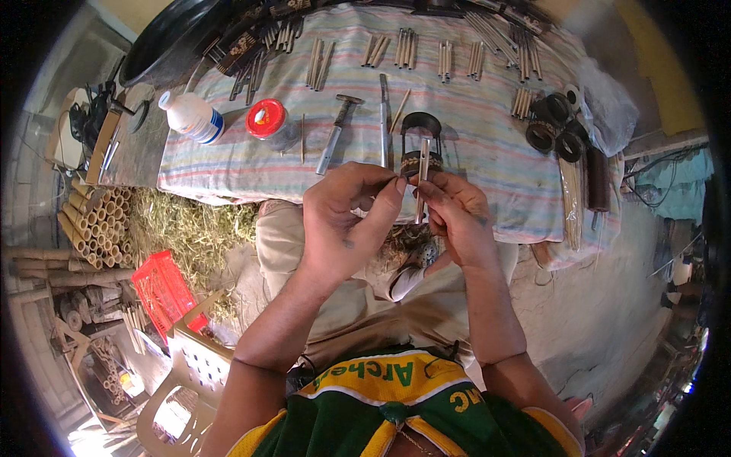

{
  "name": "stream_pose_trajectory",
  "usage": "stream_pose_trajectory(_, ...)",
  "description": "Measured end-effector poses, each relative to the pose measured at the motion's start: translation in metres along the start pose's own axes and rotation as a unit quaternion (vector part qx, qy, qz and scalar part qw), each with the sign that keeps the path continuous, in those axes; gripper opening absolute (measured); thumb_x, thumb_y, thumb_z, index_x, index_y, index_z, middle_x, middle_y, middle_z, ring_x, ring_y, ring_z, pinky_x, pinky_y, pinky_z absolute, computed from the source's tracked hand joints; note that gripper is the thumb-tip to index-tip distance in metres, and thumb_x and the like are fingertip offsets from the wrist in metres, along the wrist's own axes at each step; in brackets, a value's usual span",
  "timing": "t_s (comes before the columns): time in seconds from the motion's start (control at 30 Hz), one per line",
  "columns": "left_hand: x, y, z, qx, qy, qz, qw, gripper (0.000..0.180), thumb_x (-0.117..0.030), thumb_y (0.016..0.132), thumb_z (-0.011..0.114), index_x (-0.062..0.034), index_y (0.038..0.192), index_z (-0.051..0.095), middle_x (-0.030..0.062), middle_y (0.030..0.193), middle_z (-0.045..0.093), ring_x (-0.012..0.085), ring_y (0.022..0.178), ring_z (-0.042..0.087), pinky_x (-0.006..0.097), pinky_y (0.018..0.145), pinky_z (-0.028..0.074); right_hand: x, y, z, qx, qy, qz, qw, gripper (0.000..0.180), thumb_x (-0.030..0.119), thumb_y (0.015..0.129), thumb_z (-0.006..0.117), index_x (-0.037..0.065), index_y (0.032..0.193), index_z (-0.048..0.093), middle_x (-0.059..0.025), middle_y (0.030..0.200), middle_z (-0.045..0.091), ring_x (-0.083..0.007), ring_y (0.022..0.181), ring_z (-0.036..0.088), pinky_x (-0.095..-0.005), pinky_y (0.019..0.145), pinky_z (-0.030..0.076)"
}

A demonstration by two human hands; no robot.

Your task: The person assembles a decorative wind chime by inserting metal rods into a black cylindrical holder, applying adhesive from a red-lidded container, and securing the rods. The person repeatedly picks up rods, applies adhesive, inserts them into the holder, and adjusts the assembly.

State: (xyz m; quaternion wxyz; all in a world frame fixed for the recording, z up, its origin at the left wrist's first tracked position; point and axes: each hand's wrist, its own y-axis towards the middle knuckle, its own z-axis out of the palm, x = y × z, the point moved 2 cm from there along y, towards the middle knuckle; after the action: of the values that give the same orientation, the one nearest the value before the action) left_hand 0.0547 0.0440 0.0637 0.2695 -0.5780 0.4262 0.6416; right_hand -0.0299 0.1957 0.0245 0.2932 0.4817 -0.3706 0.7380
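Hands are meeting above the near edge of a striped cloth [487, 164] that is covering the table. The left hand [346, 221] is closing its thumb and forefinger on the upper part of a thin bamboo stick [422, 179], and the right hand [457, 221] is pinching the same stick lower down, so the stick is standing nearly upright between them. The other fingers of the right hand are curling around something small, though what it is cannot be told from here.

Just behind the stick a dark ring on a woven band [421, 145] is sitting on the cloth, beside a metal file [383, 122] and a small hammer [335, 133]. A red-lidded jar [268, 122] and a white bottle [190, 116] are lying further left. Bundles of short sticks [406, 47] are lining the far edge, and dark rings [556, 122] are piling up at the right. A red crate [164, 293] is standing on the floor at the left.
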Motion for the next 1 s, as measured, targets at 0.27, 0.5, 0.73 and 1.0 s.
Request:
stream_pose_trajectory(0.27,-0.004,0.004,0.014,0.038,0.004,0.011,0.999,0.008,-0.003,0.087,0.071,0.0040,0.087,0.066,0.0082,0.073,0.066,0.0119,0.064,0.067,0.025,0.058,0.053,-0.006,-0.002,-0.009,-0.001,0.013,-0.019,1.000,0.025,0.024,0.095,0.071,0.006,0.113,0.074,0.0069,0.075,0.060,-0.0005,0.055,0.037,-0.0216,0.048,0.027)
stream_pose_trajectory(0.5,-0.005,0.005,0.017,0.047,0.023,0.015,0.998,0.008,-0.003,0.087,0.070,0.0042,0.086,0.065,0.0093,0.071,0.065,0.0138,0.064,0.068,0.026,0.058,0.053,-0.004,-0.003,-0.009,-0.024,-0.034,-0.008,0.999,0.029,0.025,0.095,0.072,0.004,0.114,0.072,0.0028,0.083,0.065,-0.0022,0.064,0.043,-0.0214,0.056,0.034)
stream_pose_trajectory(0.73,0.004,0.009,0.017,0.074,0.045,0.021,0.996,0.010,-0.004,0.093,0.068,0.0057,0.092,0.066,0.0010,0.077,0.065,0.0027,0.068,0.055,0.020,0.059,0.043,0.000,-0.005,-0.006,-0.003,-0.010,-0.017,1.000,0.025,0.020,0.097,0.068,0.001,0.113,0.070,0.0031,0.086,0.064,-0.0029,0.067,0.043,-0.0216,0.059,0.036)
stream_pose_trajectory(1.0,0.007,0.011,0.017,0.088,0.078,0.001,0.993,0.011,-0.004,0.093,0.069,0.0061,0.096,0.067,0.0032,0.079,0.066,0.0041,0.071,0.058,0.021,0.060,0.046,-0.001,-0.005,-0.007,0.002,-0.039,-0.023,0.999,0.020,0.016,0.098,0.066,0.001,0.111,0.069,0.0049,0.085,0.060,-0.0042,0.071,0.047,-0.0228,0.062,0.040)
